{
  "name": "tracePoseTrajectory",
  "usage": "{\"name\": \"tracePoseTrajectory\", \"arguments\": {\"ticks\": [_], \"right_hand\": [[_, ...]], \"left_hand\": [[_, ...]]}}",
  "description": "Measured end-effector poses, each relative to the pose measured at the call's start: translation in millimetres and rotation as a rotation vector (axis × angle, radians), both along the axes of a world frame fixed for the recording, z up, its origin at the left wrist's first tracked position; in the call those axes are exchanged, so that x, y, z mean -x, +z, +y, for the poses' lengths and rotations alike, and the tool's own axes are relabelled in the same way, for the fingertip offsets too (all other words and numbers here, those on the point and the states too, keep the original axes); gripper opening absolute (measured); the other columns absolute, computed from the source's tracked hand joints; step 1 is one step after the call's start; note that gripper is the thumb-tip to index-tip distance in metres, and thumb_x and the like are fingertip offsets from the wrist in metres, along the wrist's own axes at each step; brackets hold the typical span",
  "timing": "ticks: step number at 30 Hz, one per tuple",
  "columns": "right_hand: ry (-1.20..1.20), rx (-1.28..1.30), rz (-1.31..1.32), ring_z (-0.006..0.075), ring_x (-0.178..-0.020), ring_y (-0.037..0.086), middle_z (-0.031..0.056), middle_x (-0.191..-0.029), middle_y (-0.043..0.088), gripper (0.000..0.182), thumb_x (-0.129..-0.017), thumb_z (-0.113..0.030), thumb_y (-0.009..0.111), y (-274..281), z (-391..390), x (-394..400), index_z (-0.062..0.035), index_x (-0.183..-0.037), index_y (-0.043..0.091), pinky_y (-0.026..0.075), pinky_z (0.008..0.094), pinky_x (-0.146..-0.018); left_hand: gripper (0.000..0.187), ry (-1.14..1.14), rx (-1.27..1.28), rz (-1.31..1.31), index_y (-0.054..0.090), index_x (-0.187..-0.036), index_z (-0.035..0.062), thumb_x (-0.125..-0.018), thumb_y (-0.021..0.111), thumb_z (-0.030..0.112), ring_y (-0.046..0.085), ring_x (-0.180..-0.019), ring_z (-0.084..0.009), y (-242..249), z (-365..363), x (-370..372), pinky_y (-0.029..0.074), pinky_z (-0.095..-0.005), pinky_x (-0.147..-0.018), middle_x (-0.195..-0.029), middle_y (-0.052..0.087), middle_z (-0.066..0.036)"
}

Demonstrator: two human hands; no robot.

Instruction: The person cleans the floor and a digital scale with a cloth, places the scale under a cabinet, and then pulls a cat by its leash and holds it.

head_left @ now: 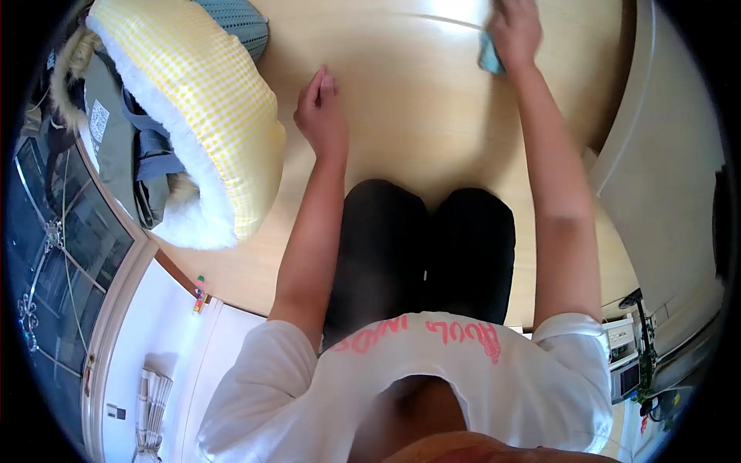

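Observation:
On the right, my right hand [517, 35] reaches far forward over the wooden floor [417, 100]. Its fingers press on a teal cloth [490, 55], which sticks out on the left side of the hand. My left hand [320, 116] is over the floor in front of my knees, fingers curled together, with no object showing in it. To the left of that hand stands a yellow checked pet bed [255, 116] with white fluffy lining, tipped on its side.
A blue-grey knitted item [239, 27] lies behind the pet bed. Dark grey fabric [116, 131] with straps is inside the bed. A glass-paned door [62, 247] is at the left, and a pale curved surface [664, 154] borders the floor at the right.

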State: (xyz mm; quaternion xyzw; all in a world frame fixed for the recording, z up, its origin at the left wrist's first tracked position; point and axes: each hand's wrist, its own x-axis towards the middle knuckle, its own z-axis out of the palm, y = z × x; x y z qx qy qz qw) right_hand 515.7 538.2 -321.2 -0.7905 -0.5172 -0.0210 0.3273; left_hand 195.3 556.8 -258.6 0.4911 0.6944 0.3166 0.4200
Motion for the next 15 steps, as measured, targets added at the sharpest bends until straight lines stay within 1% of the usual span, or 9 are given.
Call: {"name": "tracePoseTrajectory", "arguments": {"ticks": [1,4,5,6,8,10,11,14,15], "right_hand": [[0.131,-0.12,-0.062,0.038,-0.107,0.059,0.0217,-0.113,0.064,0.033,-0.088,0.0,0.054,6.0,28.1,13.0,-0.0039,-0.121,0.061,0.049,0.0438,-0.093],[0.543,0.05,0.106,0.0388,-0.108,0.06,0.0214,-0.116,0.063,0.032,-0.089,0.001,0.054,12.8,71.9,52.5,-0.0045,-0.12,0.062,0.049,0.0433,-0.093],[0.693,0.12,0.128,0.0391,-0.108,0.06,0.0217,-0.117,0.063,0.032,-0.089,0.0,0.055,9.6,80.5,63.6,-0.0047,-0.12,0.062,0.049,0.0432,-0.093],[0.6,0.54,0.536,0.0369,-0.105,0.06,0.0171,-0.117,0.064,0.031,-0.089,-0.012,0.056,25.5,78.7,83.0,-0.0072,-0.119,0.063,0.049,0.0451,-0.088],[0.683,0.781,0.745,0.035,-0.103,0.062,0.0137,-0.12,0.063,0.033,-0.091,-0.027,0.055,34.2,48.2,109.2,-0.0103,-0.118,0.064,0.05,0.0456,-0.085],[0.979,0.484,0.47,0.0355,-0.108,0.061,0.0158,-0.129,0.059,0.035,-0.094,-0.029,0.052,3.4,-23.3,130.5,-0.0126,-0.124,0.063,0.05,0.0427,-0.091],[1.071,0.376,0.398,0.0358,-0.112,0.06,0.0168,-0.133,0.057,0.037,-0.095,-0.028,0.051,1.1,-57.3,135.7,-0.0145,-0.128,0.061,0.05,0.0414,-0.094],[1.151,0.216,0.067,0.0296,-0.135,0.046,0.0033,-0.141,0.053,0.056,-0.081,-0.008,0.058,15.1,-97.6,131.7,-0.015,-0.137,0.057,0.052,0.0322,-0.093],[1.12,0.255,0.075,0.0291,-0.136,0.045,0.0018,-0.141,0.053,0.056,-0.082,-0.005,0.058,17.1,-96.9,127.9,-0.0149,-0.137,0.057,0.052,0.0321,-0.093]], "left_hand": [[0.019,0.002,0.03,-0.007,0.071,-0.107,-0.002,-0.096,0.063,0.011,0.065,-0.083,-0.0125,3.7,-7.1,7.8,0.054,-0.0275,-0.078,-0.091,0.068,-0.007],[0.021,0.097,0.158,-0.18,0.068,-0.105,-0.0026,-0.097,0.061,0.015,0.064,-0.08,-0.0127,18.6,-20.5,26.4,0.054,-0.0281,-0.077,-0.089,0.067,-0.008],[0.02,0.116,0.191,-0.171,0.069,-0.103,-0.0022,-0.097,0.063,0.016,0.063,-0.078,-0.0126,22.0,-24.1,33.0,0.054,-0.028,-0.073,-0.089,0.068,-0.008],[0.019,0.132,0.22,-0.164,0.069,-0.101,-0.0018,-0.096,0.064,0.016,0.062,-0.076,-0.0124,24.4,-24.9,40.2,0.053,-0.0279,-0.07,-0.088,0.068,-0.008],[0.017,0.15,0.257,-0.16,0.068,-0.096,-0.0003,-0.096,0.066,0.017,0.06,-0.071,-0.0115,27.3,-25.0,51.2,0.052,-0.0271,-0.065,-0.085,0.067,-0.007],[0.019,0.152,0.27,-0.179,0.067,-0.089,0.0019,-0.096,0.065,0.019,0.058,-0.068,-0.01,27.8,-23.1,54.4,0.049,-0.0256,-0.062,-0.08,0.065,-0.005],[0.021,0.136,0.258,-0.165,0.065,-0.086,0.003,-0.097,0.064,0.021,0.055,-0.066,-0.0091,27.7,-21.6,53.6,0.047,-0.0248,-0.06,-0.078,0.063,-0.003],[0.027,0.083,0.218,-0.113,0.06,-0.078,0.0058,-0.098,0.063,0.025,0.048,-0.062,-0.0069,24.6,-18.5,47.0,0.04,-0.023,-0.057,-0.073,0.058,0.0],[0.029,0.05,0.202,-0.083,0.058,-0.077,0.0066,-0.098,0.063,0.026,0.046,-0.061,-0.0064,23.4,-17.4,45.5,0.038,-0.0227,-0.056,-0.072,0.057,0.001]]}}
